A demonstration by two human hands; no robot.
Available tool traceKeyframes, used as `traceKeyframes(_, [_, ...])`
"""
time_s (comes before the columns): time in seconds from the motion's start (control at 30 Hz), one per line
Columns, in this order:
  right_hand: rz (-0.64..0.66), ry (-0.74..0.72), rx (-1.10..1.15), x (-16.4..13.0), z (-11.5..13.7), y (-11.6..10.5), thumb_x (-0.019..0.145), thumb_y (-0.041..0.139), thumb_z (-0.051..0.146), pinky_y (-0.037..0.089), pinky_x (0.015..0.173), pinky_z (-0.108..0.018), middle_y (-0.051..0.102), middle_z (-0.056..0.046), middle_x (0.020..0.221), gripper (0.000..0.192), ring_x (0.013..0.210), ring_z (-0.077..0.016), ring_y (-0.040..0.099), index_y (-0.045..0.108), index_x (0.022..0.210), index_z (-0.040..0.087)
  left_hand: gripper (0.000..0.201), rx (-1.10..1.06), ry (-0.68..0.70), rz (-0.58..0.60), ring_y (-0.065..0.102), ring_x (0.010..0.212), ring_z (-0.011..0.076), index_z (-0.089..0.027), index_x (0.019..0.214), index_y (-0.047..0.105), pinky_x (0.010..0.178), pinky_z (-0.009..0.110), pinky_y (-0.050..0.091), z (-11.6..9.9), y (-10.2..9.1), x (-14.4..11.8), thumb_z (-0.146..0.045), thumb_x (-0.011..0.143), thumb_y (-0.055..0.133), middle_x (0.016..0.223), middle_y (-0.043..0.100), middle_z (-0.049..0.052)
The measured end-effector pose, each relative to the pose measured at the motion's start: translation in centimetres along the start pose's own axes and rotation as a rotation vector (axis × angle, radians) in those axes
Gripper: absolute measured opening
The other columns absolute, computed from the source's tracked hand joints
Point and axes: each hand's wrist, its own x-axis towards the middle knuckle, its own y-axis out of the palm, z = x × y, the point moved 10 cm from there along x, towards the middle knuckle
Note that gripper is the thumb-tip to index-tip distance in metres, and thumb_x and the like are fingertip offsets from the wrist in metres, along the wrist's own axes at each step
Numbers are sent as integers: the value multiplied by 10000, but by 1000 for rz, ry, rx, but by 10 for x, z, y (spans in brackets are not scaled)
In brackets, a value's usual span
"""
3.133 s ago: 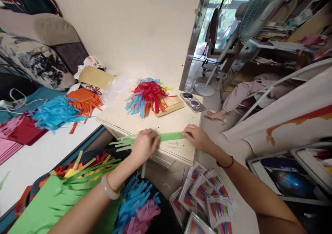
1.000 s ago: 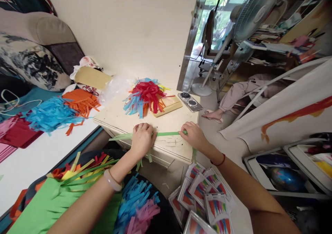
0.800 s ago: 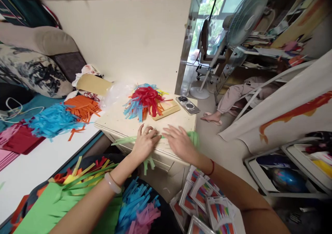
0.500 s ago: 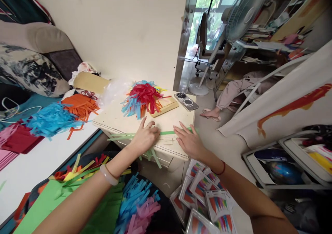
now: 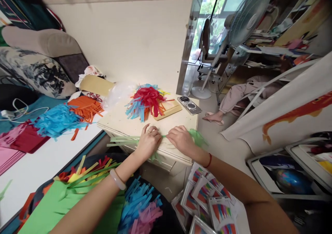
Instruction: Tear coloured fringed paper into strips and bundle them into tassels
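Small cream wooden desk (image 5: 121, 121) is the landmark: on its far half sits a red, blue and orange pile of fringed paper (image 5: 145, 100), with a silver phone (image 5: 191, 105) at its far right corner. Along the desk's near edge lies a long green fringed paper strip (image 5: 121, 141), one end hanging off the left side, the other bunched off the right. Likely very light, floppy and easily torn, best pinched on the uncut band. Left hand (image 5: 148, 142) presses flat on it, fingers loosely curled; right hand (image 5: 180, 139) is curled down on it just beside.
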Motion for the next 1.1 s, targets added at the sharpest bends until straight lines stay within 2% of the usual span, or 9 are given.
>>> traceKeyframes(0.2, [-120, 230, 212, -29, -54, -8, 895, 567, 250, 354, 794, -327, 698, -19, 881, 155, 882, -171, 575, 691, 814, 204, 153, -268, -203, -57, 568, 1015, 213, -246, 803, 725, 985, 475, 351, 28, -4, -16, -276, 858, 585, 909, 731, 23])
traceKeyframes(0.37, [-78, 343, 345, -28, -70, 0, 861, 584, 227, 349, 831, -346, 682, -22, 867, 128, 900, -189, 565, 687, 786, 211, 153, -474, -398, -72, 571, 996, 223, -217, 698, 677, 961, 462, 371, 53, 3, -24, -307, 812, 631, 891, 734, 25])
traceKeyframes(0.57, [-44, 389, 215, -24, -70, 2, 846, 591, 244, 351, 814, -344, 667, -38, 827, 124, 895, -209, 559, 634, 745, 186, 167, -293, -410, 24, 555, 990, 242, -195, 699, 630, 888, 442, 389, 51, 5, -16, -292, 827, 584, 973, 670, 56])
traceKeyframes(0.7, [-1, 339, 61, -20, -59, -1, 879, 563, 275, 341, 813, -359, 663, -57, 837, 160, 900, -222, 554, 631, 774, 175, 155, -76, -374, 128, 536, 972, 280, -179, 749, 631, 832, 443, 398, 43, 7, -7, -288, 832, 560, 933, 634, 97])
traceKeyframes(0.77, [3, 301, -7, -17, -51, -4, 892, 544, 246, 334, 832, -375, 666, -70, 906, 133, 937, -231, 553, 646, 853, 170, 136, -25, -346, 143, 532, 958, 277, -183, 852, 656, 819, 435, 399, 39, 8, -4, -252, 846, 539, 922, 628, 102])
traceKeyframes(0.83, [3, 164, -52, -12, -35, -6, 898, 508, 161, 316, 885, -393, 644, -76, 1096, 184, 1077, -244, 522, 649, 1010, 201, 177, -29, -260, 128, 523, 980, 260, -228, 958, 673, 862, 444, 382, 29, 8, -1, -208, 862, 526, 948, 634, 82])
traceKeyframes(0.93, [47, -116, -81, -12, -12, -2, 882, 457, 51, 266, 966, -420, 511, -27, 1360, 430, 1322, -254, 345, 594, 1192, 315, 215, -16, -80, 94, 496, 1039, 251, -298, 970, 697, 977, 503, 297, 13, 8, -2, -189, 871, 541, 978, 650, 44])
traceKeyframes(1.0, [72, -185, -90, -17, -15, 0, 876, 459, 50, 239, 992, -440, 495, -17, 1385, 459, 1370, -265, 278, 586, 1217, 328, 205, 39, -9, 75, 490, 1043, 260, -282, 965, 704, 1011, 537, 252, 7, 6, -3, -189, 872, 547, 961, 657, 48])
traceKeyframes(1.1, [67, -176, -76, -23, -33, -4, 904, 478, 137, 249, 977, -443, 587, -49, 1283, 339, 1305, -276, 377, 625, 1177, 275, 190, 104, 87, 94, 504, 1034, 271, -219, 951, 698, 1026, 559, 238, -2, 5, 1, -168, 873, 534, 910, 660, 63])
